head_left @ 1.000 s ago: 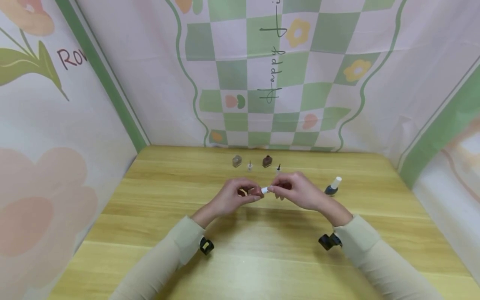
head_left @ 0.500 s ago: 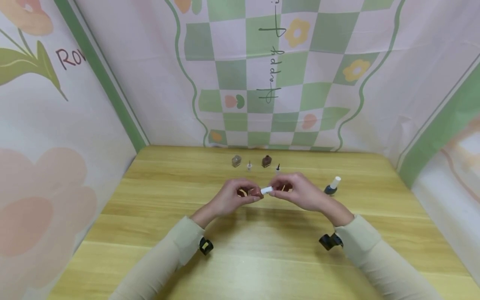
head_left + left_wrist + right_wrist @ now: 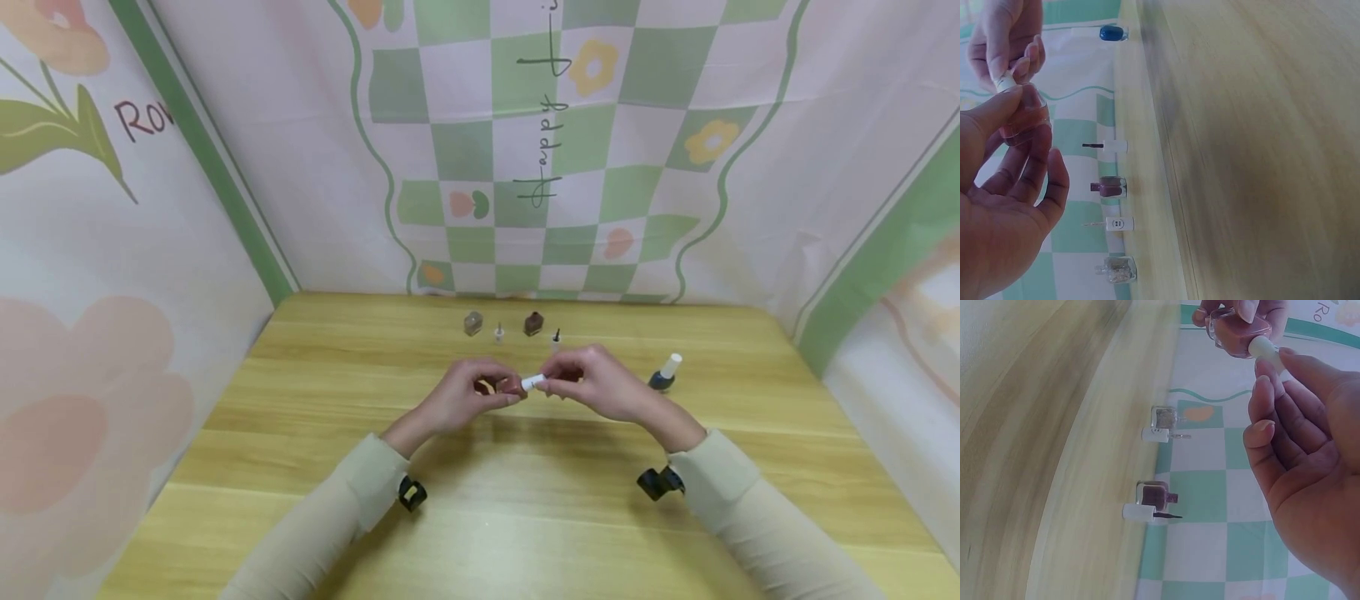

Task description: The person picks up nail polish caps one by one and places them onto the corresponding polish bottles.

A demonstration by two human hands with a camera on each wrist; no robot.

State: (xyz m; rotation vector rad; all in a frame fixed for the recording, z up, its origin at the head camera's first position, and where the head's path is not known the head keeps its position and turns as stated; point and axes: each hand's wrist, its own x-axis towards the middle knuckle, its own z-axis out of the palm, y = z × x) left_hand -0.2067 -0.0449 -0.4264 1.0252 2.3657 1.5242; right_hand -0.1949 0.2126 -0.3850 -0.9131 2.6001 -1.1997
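Note:
My left hand (image 3: 461,393) grips a glass nail polish bottle (image 3: 1241,332) with reddish-pink polish, above the table and tilted on its side. Its white cap (image 3: 533,382) sits at the neck, pinched between the thumb and fingers of my right hand (image 3: 600,385). In the right wrist view the cap touches the bottle; whether it is screwed tight cannot be told. Behind the hands stand an uncapped glittery clear bottle (image 3: 472,323) and an uncapped dark plum bottle (image 3: 533,323). Beside each stands a white cap, one with a pale brush (image 3: 499,333), one with a dark brush (image 3: 556,337).
A capped dark blue nail polish bottle (image 3: 663,379) stands to the right, near my right wrist. The wooden table (image 3: 487,517) ends at the back against a green-and-white checked cloth (image 3: 517,200). Printed cloth hangs on both sides too.
My right fingers have shifted on the white cap, so more of it shows than a second ago. The left hand and the bottle have hardly moved.

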